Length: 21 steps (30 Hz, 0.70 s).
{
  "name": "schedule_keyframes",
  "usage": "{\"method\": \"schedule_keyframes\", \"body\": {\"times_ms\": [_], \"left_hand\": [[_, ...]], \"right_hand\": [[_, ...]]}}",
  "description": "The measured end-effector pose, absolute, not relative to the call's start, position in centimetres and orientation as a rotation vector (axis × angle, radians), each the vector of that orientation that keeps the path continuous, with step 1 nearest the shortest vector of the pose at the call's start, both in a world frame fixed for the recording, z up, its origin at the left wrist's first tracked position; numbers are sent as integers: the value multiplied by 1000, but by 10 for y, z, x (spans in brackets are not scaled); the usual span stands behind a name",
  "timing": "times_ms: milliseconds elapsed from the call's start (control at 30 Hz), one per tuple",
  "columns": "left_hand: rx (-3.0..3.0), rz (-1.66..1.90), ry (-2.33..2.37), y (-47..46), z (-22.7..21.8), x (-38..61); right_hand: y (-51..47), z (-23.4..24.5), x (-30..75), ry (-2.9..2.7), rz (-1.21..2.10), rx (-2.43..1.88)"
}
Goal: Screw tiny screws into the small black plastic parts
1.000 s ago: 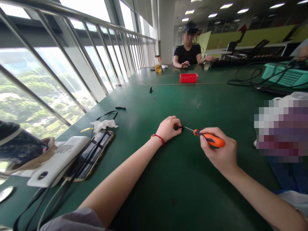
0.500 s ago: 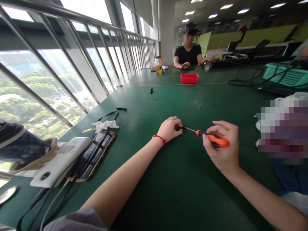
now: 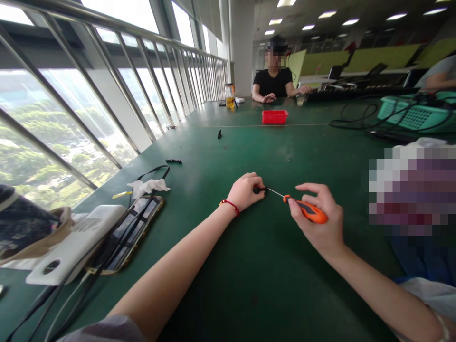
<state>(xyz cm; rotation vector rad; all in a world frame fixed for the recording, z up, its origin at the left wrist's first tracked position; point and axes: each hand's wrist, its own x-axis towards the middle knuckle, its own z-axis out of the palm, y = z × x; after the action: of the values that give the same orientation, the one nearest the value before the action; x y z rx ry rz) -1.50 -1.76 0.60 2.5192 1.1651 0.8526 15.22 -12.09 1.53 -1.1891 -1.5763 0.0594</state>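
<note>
Daylight pours in through tall windows (image 3: 42, 123) upper left, behind a steel railing (image 3: 117, 28). A long green table (image 3: 228, 142) fills the middle, a white pillar (image 3: 241, 47) stands top centre, and ceiling lights (image 3: 327, 14) glow upper right.

We note a red bin (image 3: 274, 117) far up the green table (image 3: 249, 266). At its left edge lie a phone (image 3: 128, 232), a power bank (image 3: 71, 247) and a tissue (image 3: 147, 186).

On the green desk (image 3: 249, 275), the left hand (image 3: 245, 191) pinches a small black part (image 3: 257, 190) against the surface. The right hand (image 3: 320, 225), at three o'clock from it, holds an orange screwdriver (image 3: 307, 212) by the handle, its thin tip meeting the part. A red tray (image 3: 274, 117) sits far off at twelve o'clock. A phone (image 3: 124, 235) lies at eight o'clock, just beside a crumpled tissue (image 3: 147, 186).
</note>
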Motion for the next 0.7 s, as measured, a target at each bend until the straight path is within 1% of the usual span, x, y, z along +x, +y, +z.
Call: {"method": "schedule_keyframes", "body": {"times_ms": [100,233,400,500,600,700], "left_hand": [[2524,850,1163,-17,6,-15],[2521,859,1159,-17,6,-15],[2511,868,1146,-18,7,-15],[2516,866,1149,-18,7,-15],[2528,857,1164,-18,6,-14],[2536,850,1179,-18,7,-14]], "right_hand": [[-121,16,152,-1626,47,-1154],[-118,16,152,-1518,34,-1086],[-119,17,152,-1570,91,-1184],[-121,18,152,-1611,81,-1167],[-119,18,153,-1542,14,-1110],[-117,17,153,-1482,34,-1108]]}}
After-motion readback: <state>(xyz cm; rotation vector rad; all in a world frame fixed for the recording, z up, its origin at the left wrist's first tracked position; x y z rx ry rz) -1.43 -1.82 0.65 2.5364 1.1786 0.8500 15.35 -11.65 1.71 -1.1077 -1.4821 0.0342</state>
